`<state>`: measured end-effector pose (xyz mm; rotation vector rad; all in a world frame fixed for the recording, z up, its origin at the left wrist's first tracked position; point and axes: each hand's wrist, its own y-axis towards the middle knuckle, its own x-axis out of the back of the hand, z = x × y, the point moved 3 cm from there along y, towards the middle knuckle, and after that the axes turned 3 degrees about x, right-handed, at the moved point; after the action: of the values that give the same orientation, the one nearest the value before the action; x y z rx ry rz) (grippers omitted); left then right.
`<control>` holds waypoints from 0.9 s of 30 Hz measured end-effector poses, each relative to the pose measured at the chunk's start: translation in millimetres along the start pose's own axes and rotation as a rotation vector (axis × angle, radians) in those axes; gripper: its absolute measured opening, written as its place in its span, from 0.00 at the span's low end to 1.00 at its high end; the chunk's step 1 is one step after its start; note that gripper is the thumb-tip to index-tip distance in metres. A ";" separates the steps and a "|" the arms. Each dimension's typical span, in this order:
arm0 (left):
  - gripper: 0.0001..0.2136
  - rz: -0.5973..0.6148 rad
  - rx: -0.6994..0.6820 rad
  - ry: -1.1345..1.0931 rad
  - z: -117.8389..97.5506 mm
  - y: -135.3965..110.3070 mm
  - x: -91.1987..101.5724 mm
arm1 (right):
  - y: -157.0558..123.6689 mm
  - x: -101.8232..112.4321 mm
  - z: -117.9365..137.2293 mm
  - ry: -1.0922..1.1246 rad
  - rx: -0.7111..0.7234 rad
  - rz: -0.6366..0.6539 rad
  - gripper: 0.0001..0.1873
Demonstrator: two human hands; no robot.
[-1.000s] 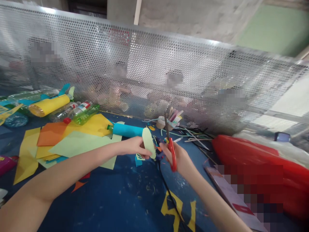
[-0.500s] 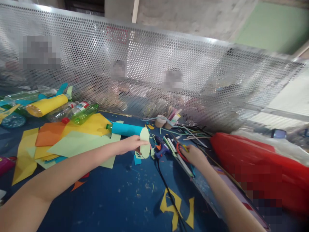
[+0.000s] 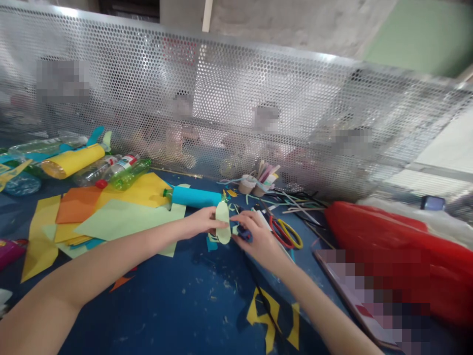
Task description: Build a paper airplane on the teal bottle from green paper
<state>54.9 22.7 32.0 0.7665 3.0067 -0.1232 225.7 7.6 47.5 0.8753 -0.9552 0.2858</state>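
Observation:
My left hand [image 3: 202, 221] is closed on a pale green rounded paper cutout [image 3: 222, 224], held upright over the blue table. Just to the right, my right hand [image 3: 254, 234] reaches toward the cutout with thumb and fingers apart and nothing between them. Behind its fingers a blue glue gun [image 3: 244, 233] lies partly hidden. Scissors [image 3: 290, 233] with red and yellow handles rest on the table beyond my right hand. A bottle wrapped in blue paper [image 3: 197, 196] lies behind the cutout.
Sheets of coloured paper [image 3: 121, 219] and several plastic bottles [image 3: 133, 173] lie on the left. Cups of sticks [image 3: 258, 183] stand by the perforated metal screen [image 3: 221, 98]. A red plastic bag [image 3: 373, 229] is on the right; yellow paper scraps [image 3: 264, 315] lie in front.
My right hand has let go of the scissors and moved left, close to the cutout. My left hand still holds the pale green cutout in nearly the same place.

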 end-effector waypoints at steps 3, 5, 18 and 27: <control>0.19 0.037 -0.057 0.037 -0.1 -2.5 -3.6 | -3.9 -9.3 13.7 0.041 0.062 -0.024 0.15; 0.18 0.052 -0.072 0.042 0.6 -3.6 -6.0 | -7.4 -11.0 13.3 0.054 0.059 -0.066 0.13; 0.17 0.032 0.092 -0.283 27.5 8.5 -4.0 | -11.9 -24.3 -1.3 0.317 -0.255 -0.139 0.12; 0.19 0.206 0.137 -0.224 25.5 7.5 -8.2 | -12.2 -23.3 -2.9 0.261 -0.338 -0.151 0.15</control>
<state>66.1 23.1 6.5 0.9961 2.7127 -0.3833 221.1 5.6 21.6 0.5781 -0.6653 0.1002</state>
